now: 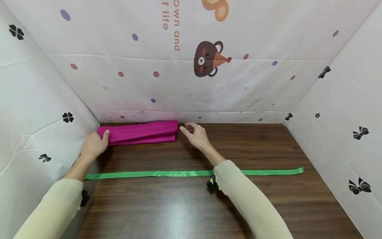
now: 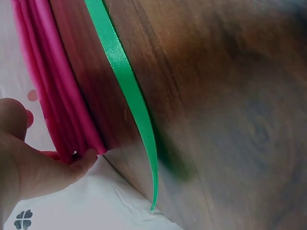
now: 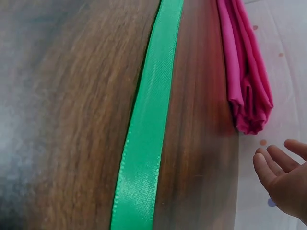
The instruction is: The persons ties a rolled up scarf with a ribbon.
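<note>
A magenta cloth point(image 1: 140, 132), folded into a long flat strip, lies along the back edge of the table. At its left end my left hand point(image 1: 95, 143) grips it, thumb on top; in the left wrist view the thumb and fingers of the left hand point(image 2: 43, 167) pinch the layered end of the cloth point(image 2: 62, 91). Just off the other end is my right hand point(image 1: 195, 135), fingers loosely bent and holding nothing. The right wrist view shows a gap between the right hand point(image 3: 283, 177) and the folded cloth end point(image 3: 247, 96).
A green ribbon point(image 1: 128, 174) stretches across the dark wooden table point(image 1: 143, 205), passing under the right forearm. White printed sheets form a back wall point(image 1: 179, 86) and side walls, the left one point(image 1: 38, 132) close beside the left arm.
</note>
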### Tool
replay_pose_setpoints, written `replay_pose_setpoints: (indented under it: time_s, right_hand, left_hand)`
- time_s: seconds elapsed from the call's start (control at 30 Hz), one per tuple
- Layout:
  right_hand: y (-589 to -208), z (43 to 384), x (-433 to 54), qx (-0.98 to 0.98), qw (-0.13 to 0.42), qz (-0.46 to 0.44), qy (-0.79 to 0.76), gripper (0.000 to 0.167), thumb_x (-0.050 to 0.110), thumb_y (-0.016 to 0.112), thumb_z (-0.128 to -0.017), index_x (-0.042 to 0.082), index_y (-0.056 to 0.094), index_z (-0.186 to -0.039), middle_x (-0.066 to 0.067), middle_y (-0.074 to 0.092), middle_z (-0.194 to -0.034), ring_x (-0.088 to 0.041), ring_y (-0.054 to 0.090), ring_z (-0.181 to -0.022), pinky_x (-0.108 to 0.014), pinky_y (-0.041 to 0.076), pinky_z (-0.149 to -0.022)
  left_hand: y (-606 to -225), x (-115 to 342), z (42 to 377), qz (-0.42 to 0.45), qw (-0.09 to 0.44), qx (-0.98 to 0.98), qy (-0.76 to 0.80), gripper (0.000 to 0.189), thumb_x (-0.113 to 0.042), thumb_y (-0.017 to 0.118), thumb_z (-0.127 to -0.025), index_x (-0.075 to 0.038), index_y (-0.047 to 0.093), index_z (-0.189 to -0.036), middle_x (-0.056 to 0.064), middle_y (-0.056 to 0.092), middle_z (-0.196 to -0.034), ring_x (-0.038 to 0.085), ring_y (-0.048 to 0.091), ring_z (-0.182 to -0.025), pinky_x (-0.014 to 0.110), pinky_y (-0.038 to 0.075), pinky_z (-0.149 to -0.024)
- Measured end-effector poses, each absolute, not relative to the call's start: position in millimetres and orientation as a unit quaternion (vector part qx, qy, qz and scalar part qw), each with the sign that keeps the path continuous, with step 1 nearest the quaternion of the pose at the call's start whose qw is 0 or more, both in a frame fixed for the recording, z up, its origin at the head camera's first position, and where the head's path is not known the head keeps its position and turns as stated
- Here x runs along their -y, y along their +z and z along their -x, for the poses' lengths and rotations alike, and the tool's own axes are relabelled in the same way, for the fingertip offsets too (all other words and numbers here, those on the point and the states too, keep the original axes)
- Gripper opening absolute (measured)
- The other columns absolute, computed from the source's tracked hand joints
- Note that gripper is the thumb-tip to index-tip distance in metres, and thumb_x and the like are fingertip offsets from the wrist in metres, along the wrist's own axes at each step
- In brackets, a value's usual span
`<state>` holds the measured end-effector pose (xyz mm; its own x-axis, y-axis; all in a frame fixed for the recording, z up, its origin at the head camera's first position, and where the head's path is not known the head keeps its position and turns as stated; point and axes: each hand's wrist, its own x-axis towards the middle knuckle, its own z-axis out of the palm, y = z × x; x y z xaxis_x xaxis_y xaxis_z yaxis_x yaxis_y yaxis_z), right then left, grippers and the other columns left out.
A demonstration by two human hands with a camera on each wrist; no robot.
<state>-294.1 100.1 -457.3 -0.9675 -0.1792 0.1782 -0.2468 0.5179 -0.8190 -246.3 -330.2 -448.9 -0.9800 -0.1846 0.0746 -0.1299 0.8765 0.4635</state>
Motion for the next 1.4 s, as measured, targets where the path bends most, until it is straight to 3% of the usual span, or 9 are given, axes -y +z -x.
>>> replay_pose_setpoints:
  time_s: [0.3,0.67,1.0,1.4]
  right_hand:
    - [-470,300,-90,0.866,0.024,-0.105,0.489,0.061,0.049,0.066,-0.104,0.001,0.064,-0.14,-0.012,0.069,-0.135,-0.028,0.067,-0.123,-0.043,0.054,-0.104]
    - [-479,299,-69,0.859,0.0,-0.088,0.504,0.065,0.05,0.063,-0.105,0.003,0.057,-0.149,-0.012,0.064,-0.144,-0.027,0.066,-0.128,-0.042,0.053,-0.106]
    - [-481,305,-57,0.854,0.012,-0.068,0.516,0.058,0.042,0.062,-0.108,-0.001,0.058,-0.146,-0.017,0.066,-0.139,-0.027,0.069,-0.124,-0.041,0.055,-0.104]
    - [-468,313,-45,0.866,-0.026,0.014,0.499,0.053,0.041,0.066,-0.106,-0.001,0.063,-0.138,-0.016,0.074,-0.128,-0.029,0.067,-0.124,-0.043,0.053,-0.105]
  left_hand:
    - [-451,333,252,-0.105,0.057,0.964,-0.235,0.074,-0.04,0.033,-0.112,0.032,0.05,-0.117,0.053,0.049,-0.12,0.068,0.05,-0.115,0.071,0.044,-0.098]
    - [-459,334,255,-0.102,0.065,0.976,-0.183,0.06,-0.027,0.04,-0.112,0.03,0.057,-0.102,0.05,0.058,-0.106,0.066,0.057,-0.102,0.069,0.049,-0.086]
    - [-467,331,258,-0.097,0.059,0.982,-0.151,0.057,-0.024,0.042,-0.112,0.033,0.049,-0.114,0.053,0.051,-0.115,0.065,0.046,-0.115,0.069,0.037,-0.101]
    - [-470,331,259,-0.093,0.07,0.98,-0.164,0.053,-0.021,0.049,-0.11,0.032,0.046,-0.115,0.052,0.047,-0.115,0.063,0.043,-0.117,0.068,0.034,-0.103]
